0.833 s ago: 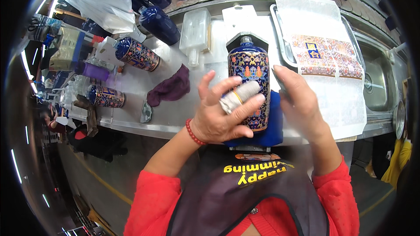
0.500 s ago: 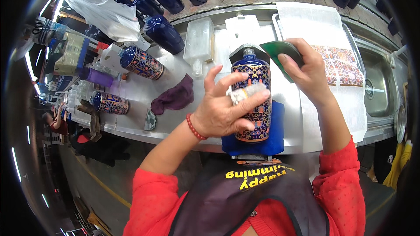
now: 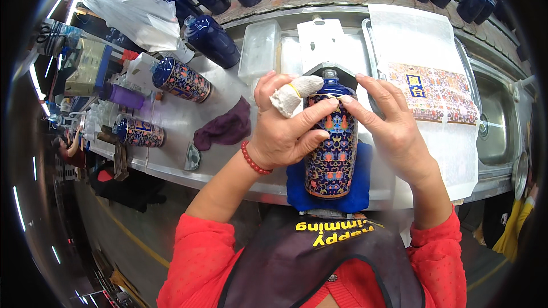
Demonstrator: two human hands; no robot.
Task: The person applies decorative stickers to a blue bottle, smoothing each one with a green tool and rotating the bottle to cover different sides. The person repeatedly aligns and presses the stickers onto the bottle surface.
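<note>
A dark blue bottle (image 3: 332, 148) covered in a colourful floral pattern lies in front of me, neck pointing away, on a blue cloth pad (image 3: 363, 185). My left hand (image 3: 291, 122) rests at its left shoulder, index fingertip on the pattern's upper edge and thumb against the side. A white cloth wrap (image 3: 294, 96) with a yellow band covers one of its fingers. From the right, my right hand (image 3: 397, 122) touches the same upper edge with its index fingertip, fingers spread. Neither hand grips a tool.
Patterned decal sheets (image 3: 442, 96) on white paper lie right, before a metal sink (image 3: 495, 131). Left are a purple cloth (image 3: 225, 125), a small green-edged piece (image 3: 193, 157) and two patterned bottles (image 3: 182, 80). A clear plastic box (image 3: 258, 48) and plain blue bottles (image 3: 211, 40) stand farther back.
The green scraper has left my right hand and is out of sight. That hand moved down-left onto the bottle, and my left hand shifted up to the pattern's top edge. Decal sheet's visible part differs.
</note>
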